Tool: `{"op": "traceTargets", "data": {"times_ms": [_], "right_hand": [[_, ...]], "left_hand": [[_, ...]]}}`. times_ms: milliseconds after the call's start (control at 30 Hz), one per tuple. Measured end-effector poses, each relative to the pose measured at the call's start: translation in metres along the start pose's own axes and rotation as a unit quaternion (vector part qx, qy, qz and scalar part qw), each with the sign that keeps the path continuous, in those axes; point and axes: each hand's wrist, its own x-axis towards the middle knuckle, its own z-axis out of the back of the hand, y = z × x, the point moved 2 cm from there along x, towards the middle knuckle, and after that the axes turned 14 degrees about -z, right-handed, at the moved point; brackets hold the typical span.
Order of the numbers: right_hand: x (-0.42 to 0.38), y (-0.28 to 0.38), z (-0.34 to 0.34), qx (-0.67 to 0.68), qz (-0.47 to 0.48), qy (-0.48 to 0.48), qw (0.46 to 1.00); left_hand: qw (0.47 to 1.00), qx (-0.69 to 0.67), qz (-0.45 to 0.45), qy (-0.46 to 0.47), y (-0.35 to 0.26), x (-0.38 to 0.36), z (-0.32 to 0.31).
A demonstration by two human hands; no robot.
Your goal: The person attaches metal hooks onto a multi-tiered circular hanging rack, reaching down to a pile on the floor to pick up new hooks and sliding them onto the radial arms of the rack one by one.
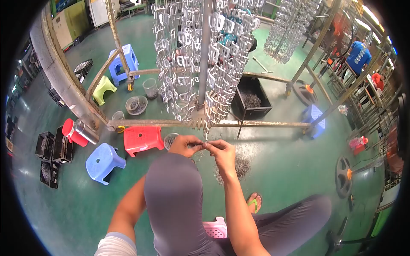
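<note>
In the head view, the person's bare left hand (186,146) and bare right hand (222,154) are meeting fingertip to fingertip beneath a hanging strand of silvery, loop-shaped metal pieces (209,121). Both thumbs and forefingers are pinching closely and seem to be grasping the strand's lower end; exactly what is lying between them is too small to tell. The strand is hanging beside a grey upright metal post (206,55), its bottom reaching just below a rusty horizontal frame bar (265,124).

The step in hand appears to be fine fingertip work at that lowest link. The next move seems to be calling for a steady pinch and little sideways pull, since neighbouring strands are hanging near enough to snag.

As for edges, the bar is running just above the hands, limiting upward travel, and a knee in dark grey cloth (173,183) is rising just under the left hand. A small clear bowl (171,138) is sitting beside that hand, with a red plastic stool (143,138) standing further left. Below the right wrist, a loose heap of small dark pieces (242,166) is lying on the green floor (294,170), which is offering the widest room out to the right.
</note>
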Motion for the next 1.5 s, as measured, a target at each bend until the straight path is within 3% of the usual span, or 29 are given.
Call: {"op": "traceTargets", "data": {"times_ms": [100,233,267,400,600,833,967,1000,1100,1133,1233,1367,1500], "right_hand": [[0.006,0.007,-0.001,-0.073,0.041,-0.013,0.996],[0.004,0.034,-0.009,-0.218,0.102,-0.042,0.970],[0.003,0.040,-0.011,-0.235,0.112,-0.033,0.965],[0.006,0.063,-0.026,-0.291,0.153,-0.049,0.943],[0.024,0.071,-0.040,-0.357,0.203,-0.081,0.908],[0.040,0.088,-0.039,-0.365,0.096,-0.093,0.921],[0.040,0.091,-0.043,-0.386,0.088,-0.115,0.911],[0.040,0.090,-0.043,-0.391,0.092,-0.120,0.908],[0.043,0.087,-0.039,-0.397,0.101,-0.126,0.903],[0.043,0.087,-0.038,-0.397,0.098,-0.129,0.903],[0.043,0.086,-0.037,-0.401,0.097,-0.136,0.901],[0.048,0.078,-0.033,-0.371,0.117,-0.132,0.912],[0.056,0.077,-0.031,-0.379,0.117,-0.132,0.908]], "left_hand": [[0.996,-0.031,-0.066,-0.046,0.015,0.000,-0.008],[0.985,-0.018,-0.089,-0.148,0.044,-0.006,-0.022],[0.986,-0.037,-0.062,-0.149,0.034,-0.006,-0.021],[0.967,-0.049,-0.103,-0.226,0.051,-0.003,-0.033],[0.950,-0.049,-0.079,-0.298,0.063,0.007,-0.046],[0.947,-0.059,-0.074,-0.306,0.065,0.018,-0.045],[0.947,-0.063,-0.088,-0.302,0.063,0.020,-0.043],[0.942,-0.090,-0.081,-0.313,0.063,0.019,-0.045],[0.933,-0.185,0.067,-0.302,0.079,0.013,-0.047],[0.886,-0.306,0.093,-0.335,0.084,0.014,-0.048],[0.807,-0.471,0.106,-0.339,0.086,0.021,-0.040],[0.747,-0.564,0.132,-0.326,0.093,0.027,-0.036],[0.771,-0.546,0.123,-0.304,0.093,0.042,-0.030]]}}
